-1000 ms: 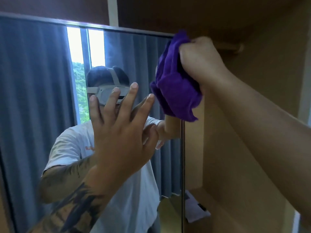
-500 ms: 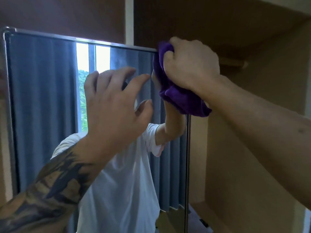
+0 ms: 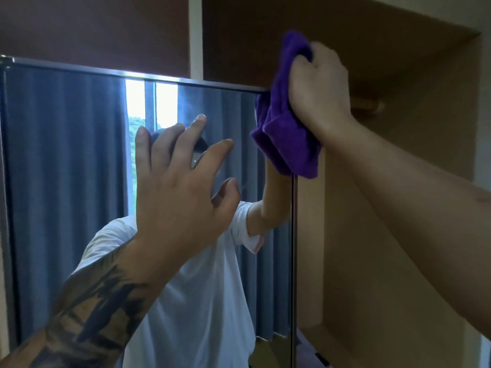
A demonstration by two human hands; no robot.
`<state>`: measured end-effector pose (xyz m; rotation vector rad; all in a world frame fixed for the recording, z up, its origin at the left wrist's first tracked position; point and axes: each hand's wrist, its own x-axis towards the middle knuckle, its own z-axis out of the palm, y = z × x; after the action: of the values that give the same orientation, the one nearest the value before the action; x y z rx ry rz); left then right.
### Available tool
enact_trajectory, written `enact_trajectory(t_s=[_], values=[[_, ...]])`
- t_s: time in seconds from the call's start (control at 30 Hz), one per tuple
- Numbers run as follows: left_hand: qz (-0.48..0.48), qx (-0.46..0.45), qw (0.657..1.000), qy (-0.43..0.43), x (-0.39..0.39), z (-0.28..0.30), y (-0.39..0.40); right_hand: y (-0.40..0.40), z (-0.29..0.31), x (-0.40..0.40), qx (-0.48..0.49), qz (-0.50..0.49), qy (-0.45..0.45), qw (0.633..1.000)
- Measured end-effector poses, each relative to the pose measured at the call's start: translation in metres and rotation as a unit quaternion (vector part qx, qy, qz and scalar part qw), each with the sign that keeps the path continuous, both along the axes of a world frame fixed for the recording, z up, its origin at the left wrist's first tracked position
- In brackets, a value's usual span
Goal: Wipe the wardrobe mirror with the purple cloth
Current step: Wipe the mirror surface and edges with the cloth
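Looking down our arms, we see the right hand (image 3: 320,94) bunched around the purple cloth (image 3: 287,134), fingers curled into its folds, holding it against the top right corner of the wardrobe mirror (image 3: 66,181). Part of the cloth sticks up above the mirror's top edge and part hangs below the hand, over the right edge. Our left hand (image 3: 180,192) is raised in front of the glass with fingers spread and slightly bent, gripping nothing; we cannot tell whether the fingertips touch the mirror. The glass reflects blue curtains (image 3: 53,168), a bright window strip (image 3: 135,107) and a white T-shirt (image 3: 207,301). To the right, the wardrobe's tan interior (image 3: 385,261) stands open.
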<state>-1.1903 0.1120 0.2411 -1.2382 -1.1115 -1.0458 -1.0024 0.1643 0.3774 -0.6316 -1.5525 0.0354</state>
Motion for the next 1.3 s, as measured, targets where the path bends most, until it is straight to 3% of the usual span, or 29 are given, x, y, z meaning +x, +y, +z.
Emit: enact_trajectory(t_s=[0.1,0.33,0.47,0.57,0.67,0.77,0.87,1.07,1.13,1.2,1.3], values=[[0.002,-0.002,1.0,0.008,-0.002,-0.001,0.0,0.009,0.011,-0.003,0.022,-0.03,-0.051,0.998],[0.001,-0.008,1.0,0.004,-0.001,-0.001,-0.002,0.02,-0.029,0.008,0.028,0.051,0.045,0.997],[0.0,-0.006,1.0,0.002,-0.001,-0.002,-0.002,0.008,-0.058,0.002,-0.009,0.063,0.035,0.997],[0.009,-0.002,1.0,0.005,0.0,-0.001,-0.001,0.001,-0.054,-0.006,-0.003,-0.043,-0.055,0.998],[0.013,0.0,1.0,0.006,0.001,-0.001,0.0,0.0,-0.033,-0.009,0.051,-0.19,-0.163,0.967],[0.012,-0.003,1.0,0.007,0.001,-0.001,-0.001,0.009,-0.02,0.001,0.015,-0.068,-0.168,0.983],[0.011,-0.001,1.0,0.004,0.0,-0.001,-0.001,0.019,-0.03,0.006,-0.025,0.057,-0.06,0.996],[0.007,0.0,1.0,-0.001,0.001,-0.002,-0.002,0.011,-0.06,0.003,-0.187,0.165,0.07,0.966],[0.01,0.0,1.0,0.001,0.001,-0.002,-0.001,0.007,-0.053,-0.001,-0.134,0.09,0.037,0.986],[0.012,0.004,1.0,0.007,0.001,-0.002,0.0,0.002,-0.04,-0.006,-0.029,-0.039,-0.051,0.997],[0.013,0.002,1.0,0.009,-0.001,-0.002,0.0,0.0,-0.025,-0.009,0.051,-0.156,-0.185,0.969]])
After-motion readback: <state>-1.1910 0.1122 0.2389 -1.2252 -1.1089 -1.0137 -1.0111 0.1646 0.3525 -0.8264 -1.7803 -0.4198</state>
